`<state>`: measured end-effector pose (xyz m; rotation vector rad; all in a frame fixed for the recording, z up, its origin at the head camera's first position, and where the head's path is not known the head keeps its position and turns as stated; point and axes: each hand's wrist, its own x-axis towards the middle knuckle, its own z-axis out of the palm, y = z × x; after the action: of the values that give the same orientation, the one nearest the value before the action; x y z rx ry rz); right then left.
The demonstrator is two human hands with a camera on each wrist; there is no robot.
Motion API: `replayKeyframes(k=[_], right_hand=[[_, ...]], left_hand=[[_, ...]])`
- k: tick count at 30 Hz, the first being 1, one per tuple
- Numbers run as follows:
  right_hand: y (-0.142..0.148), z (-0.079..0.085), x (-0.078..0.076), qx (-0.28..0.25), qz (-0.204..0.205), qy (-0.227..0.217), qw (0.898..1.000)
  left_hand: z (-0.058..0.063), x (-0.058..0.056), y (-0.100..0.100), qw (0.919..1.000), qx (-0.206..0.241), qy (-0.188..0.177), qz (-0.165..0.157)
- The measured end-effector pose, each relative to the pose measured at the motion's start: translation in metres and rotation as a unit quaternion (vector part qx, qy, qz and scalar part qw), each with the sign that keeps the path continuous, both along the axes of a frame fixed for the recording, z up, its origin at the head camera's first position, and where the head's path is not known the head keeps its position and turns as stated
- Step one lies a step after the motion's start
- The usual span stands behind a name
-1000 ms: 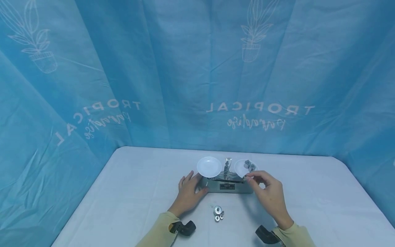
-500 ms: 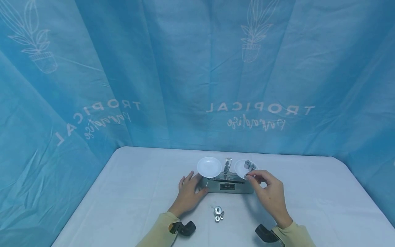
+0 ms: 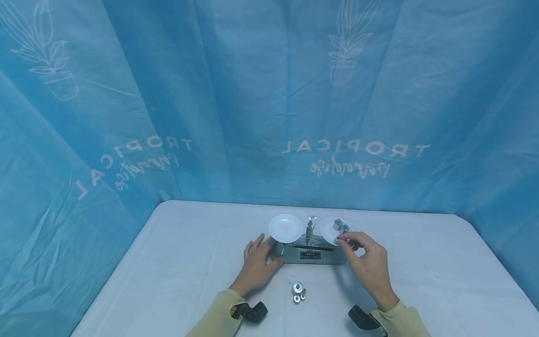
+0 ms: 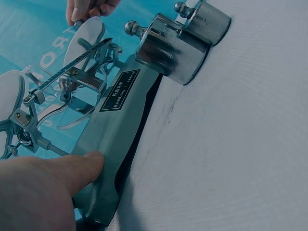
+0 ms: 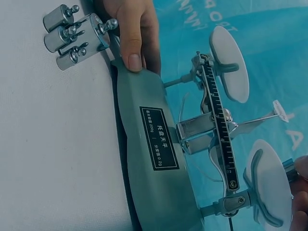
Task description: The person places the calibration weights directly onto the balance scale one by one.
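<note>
A green-grey two-pan balance scale (image 3: 294, 259) stands on the white table. My left hand (image 3: 254, 267) holds the left end of its base, thumb on the front and fingers around the far side. Between thumb and fingertips, my right hand (image 3: 368, 264) pinches a small metal weight (image 5: 288, 169) at the near side of the right pan (image 3: 327, 229). Two weights (image 3: 344, 228) sit on that pan. The left pan (image 3: 285, 228) is bare and white. In the right wrist view the graduated beam (image 5: 219, 120) runs between the pans, and much of the right hand is cut off.
In front of the base, a larger metal weight (image 3: 297, 287) stands with several smaller ones (image 3: 296, 298) on the white tablecloth (image 3: 202, 262). A blue printed curtain (image 3: 261, 93) hangs behind and beside the table. Each wrist wears a black camera mount (image 3: 252, 311).
My right hand has shifted slightly right with the pinched weight, which now lies closer over the right pan. The left hand has kept its place on the base.
</note>
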<state>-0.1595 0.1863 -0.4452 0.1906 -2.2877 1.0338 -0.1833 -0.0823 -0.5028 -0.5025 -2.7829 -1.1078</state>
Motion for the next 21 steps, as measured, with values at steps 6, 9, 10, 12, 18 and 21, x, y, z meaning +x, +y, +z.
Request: replayKeyframes(k=[6,9,10,12,18,21], right_hand=[[-0.0004,0.0007,0.0001,0.003,-0.003,0.001,1.0],[-0.0006,0.0005,0.0,0.004,-0.004,-0.001,1.0],[-0.0005,0.0002,-0.0001,0.005,-0.005,-0.001,1.0],[-0.0002,-0.0005,-0.0001,0.006,-0.005,0.0,1.0],[0.0017,-0.0024,-0.0015,0.005,-0.009,0.003,1.0],[0.0023,-0.0025,-0.0018,0.007,-0.011,0.005,1.0]], left_hand=[[-0.0002,0.0,-0.0006,1.0,0.003,-0.002,-0.001],[0.0,0.0002,-0.0007,1.0,0.003,-0.004,-0.001],[-0.0001,0.0001,-0.0007,1.0,0.003,-0.004,-0.001],[0.0,0.0003,-0.0007,1.0,0.002,-0.004,-0.001],[0.0002,0.0004,-0.0003,1.0,0.001,-0.006,0.001],[0.0002,0.0003,0.0,1.0,-0.001,-0.007,0.002]])
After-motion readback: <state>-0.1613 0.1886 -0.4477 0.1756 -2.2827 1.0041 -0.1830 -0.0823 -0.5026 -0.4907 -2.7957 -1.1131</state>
